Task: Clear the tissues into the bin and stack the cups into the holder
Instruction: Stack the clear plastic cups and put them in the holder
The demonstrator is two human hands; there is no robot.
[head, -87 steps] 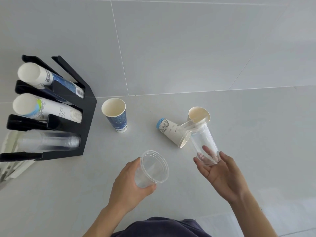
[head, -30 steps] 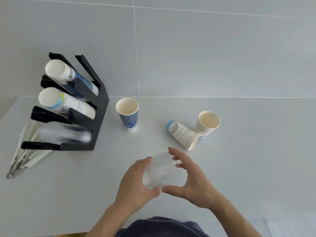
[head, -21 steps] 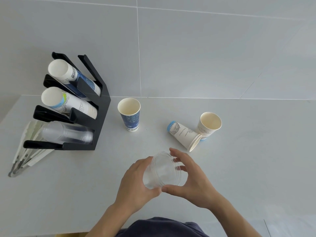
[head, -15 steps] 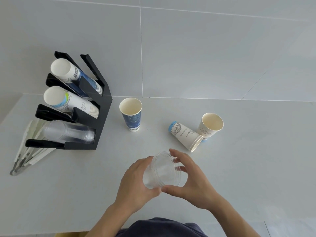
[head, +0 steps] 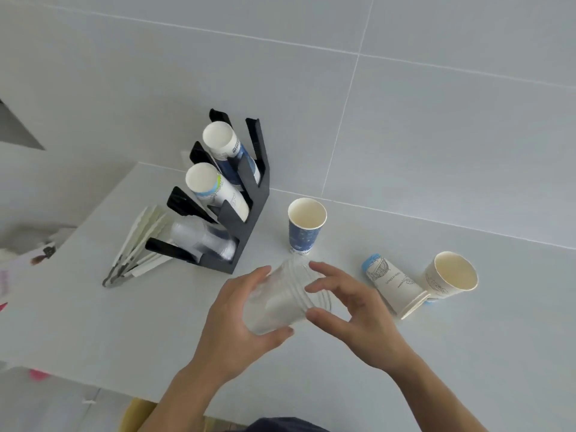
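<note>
Nested clear plastic cups point(head: 280, 304) lie sideways above the table's near middle, with their open rim to the right. My left hand point(head: 237, 325) grips their body. My right hand point(head: 358, 313) holds the rim between thumb and fingertips. Behind and to the left, a black cup holder point(head: 249, 219) carries two stacks of paper cups and, in its lowest slot, a stack of clear cups point(head: 202, 241). A blue paper cup point(head: 304, 235) stands just beyond my hands. A white paper cup point(head: 392, 285) lies on its side at the right, touching an upright white cup point(head: 448, 279).
A bundle of white and metal flat pieces point(head: 137, 244) lies against the holder's left side. The white table point(head: 93, 307) ends at a slanting edge on the left and along the near side. A tiled wall rises behind it.
The view has swung left, so the holder now sits near the middle. My hands have turned the clear cups sideways and carried them slightly towards the holder. The paper cups have not moved.
</note>
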